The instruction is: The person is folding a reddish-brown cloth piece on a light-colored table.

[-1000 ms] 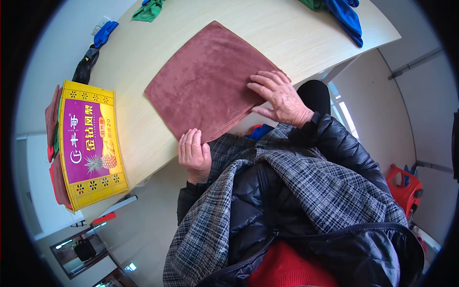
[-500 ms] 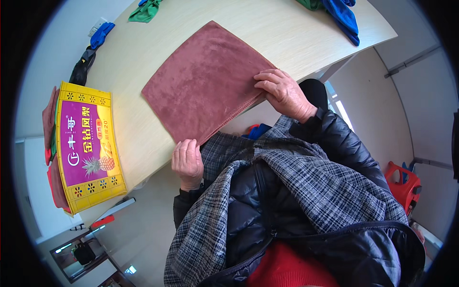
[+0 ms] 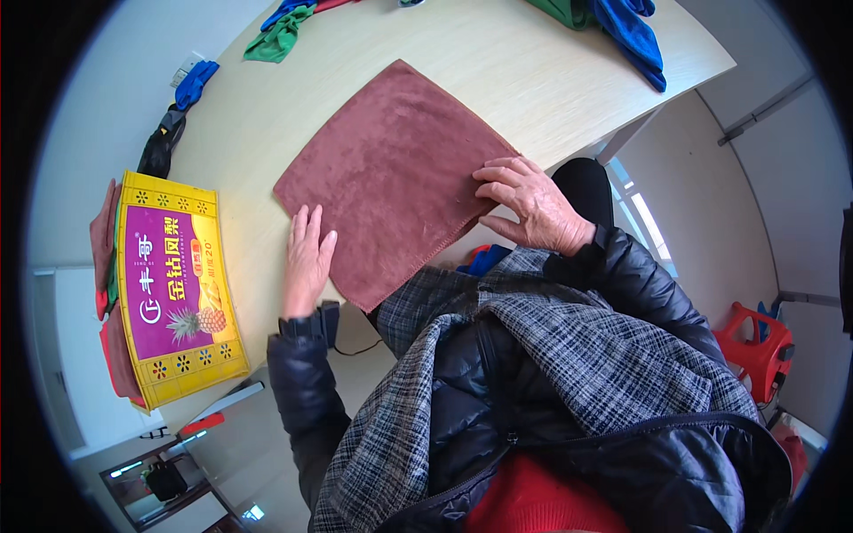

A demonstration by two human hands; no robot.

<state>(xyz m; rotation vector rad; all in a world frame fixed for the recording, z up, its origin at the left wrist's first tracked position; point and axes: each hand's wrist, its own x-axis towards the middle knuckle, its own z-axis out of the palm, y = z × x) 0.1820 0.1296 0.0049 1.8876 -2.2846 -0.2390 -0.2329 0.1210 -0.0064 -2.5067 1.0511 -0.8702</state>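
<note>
A reddish-brown cloth (image 3: 400, 178) lies spread on the pale wooden table (image 3: 569, 98), its near corner hanging over the edge toward my lap. My left hand (image 3: 309, 258) rests along the cloth's left edge, fingers stretched out and pointing away from me. On the right edge lies my right hand (image 3: 531, 202), its fingers bent but apart, fingertips on top of the cloth. The thumb of that hand sits near the cloth's near side.
A yellow and purple carton (image 3: 178, 284) with cloths in it stands at the table's left. Green cloth (image 3: 277, 37) and blue cloth (image 3: 633, 40) lie at the far side. Behind the carton are a black item (image 3: 160, 147) and another blue cloth (image 3: 195, 84). A red plastic stool (image 3: 753, 351) stands right.
My left hand has let go of the near corner and moved up along the cloth's left edge, its fingers now straightened. My right hand stays at the right edge, fingers slightly more spread.
</note>
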